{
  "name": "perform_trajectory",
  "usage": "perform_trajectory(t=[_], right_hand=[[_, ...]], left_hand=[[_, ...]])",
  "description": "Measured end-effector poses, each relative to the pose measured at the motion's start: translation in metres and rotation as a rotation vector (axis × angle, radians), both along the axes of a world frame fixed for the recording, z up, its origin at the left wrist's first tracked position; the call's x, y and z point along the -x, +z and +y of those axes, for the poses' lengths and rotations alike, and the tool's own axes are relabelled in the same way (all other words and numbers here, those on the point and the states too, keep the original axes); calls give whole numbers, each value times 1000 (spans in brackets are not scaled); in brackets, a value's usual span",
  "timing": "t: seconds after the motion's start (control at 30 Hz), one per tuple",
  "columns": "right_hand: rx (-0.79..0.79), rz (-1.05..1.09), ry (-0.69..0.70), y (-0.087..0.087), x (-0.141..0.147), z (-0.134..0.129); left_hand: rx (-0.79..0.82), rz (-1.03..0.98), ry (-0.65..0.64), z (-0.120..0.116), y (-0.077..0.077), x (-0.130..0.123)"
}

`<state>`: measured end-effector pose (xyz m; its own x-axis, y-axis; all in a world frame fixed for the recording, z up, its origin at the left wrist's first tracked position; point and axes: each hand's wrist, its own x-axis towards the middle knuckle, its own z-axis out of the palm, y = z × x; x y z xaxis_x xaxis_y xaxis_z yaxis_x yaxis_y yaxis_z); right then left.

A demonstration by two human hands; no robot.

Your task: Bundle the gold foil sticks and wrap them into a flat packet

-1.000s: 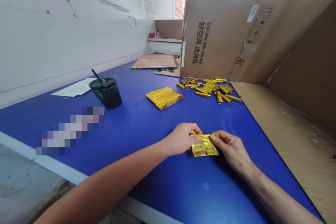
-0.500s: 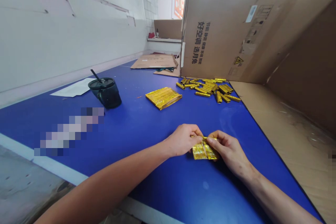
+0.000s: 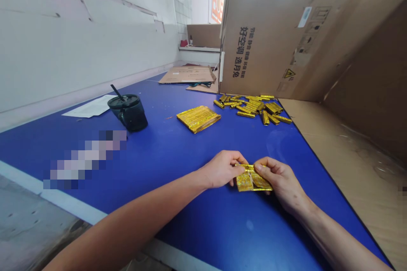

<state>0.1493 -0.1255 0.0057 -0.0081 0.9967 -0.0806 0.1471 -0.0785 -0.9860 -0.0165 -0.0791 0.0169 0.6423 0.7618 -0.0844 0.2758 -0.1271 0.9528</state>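
Note:
A small sheet of shiny gold foil paper [image 3: 246, 183] is held between both hands just over the blue table [image 3: 165, 152]. My left hand [image 3: 223, 169] pinches its left upper edge, thumb on top. At the right upper edge my right hand [image 3: 277, 173] grips it, with other fingers beneath. A pale strip or slit runs down the sheet's middle, and its upper edge is folded over. Beyond the hands lies a flat stack of gold foil sheets [image 3: 199, 118]. Farther right is a pile of rolled gold foil pieces [image 3: 254, 106].
A dark lidded mug with a straw [image 3: 132, 112] stands at the left, near a white paper [image 3: 90, 108]. A large cardboard box [image 3: 270, 42] rises behind the pile. Flat cardboard [image 3: 187, 74] lies at the far end. A wall [image 3: 95, 34] borders the left side.
The gold sheet and my right hand have shifted slightly right. The hands are a little farther apart, and the sheet's top edge shows more between them. The stack and pile have stayed put.

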Motion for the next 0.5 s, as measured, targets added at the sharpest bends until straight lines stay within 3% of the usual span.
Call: perform_trajectory(t=[0.17, 0.33, 0.5], right_hand=[[-188, -366, -19, -7, -3, 2], [-289, -798, -22, -5, -1, 4], [-294, -1006, -29, -8, 2, 7]], left_hand=[[-446, 283, 66, 1, -4, 3], [-746, 478, 61, 2, -7, 0], [-977, 553, -82, -7, -5, -3]])
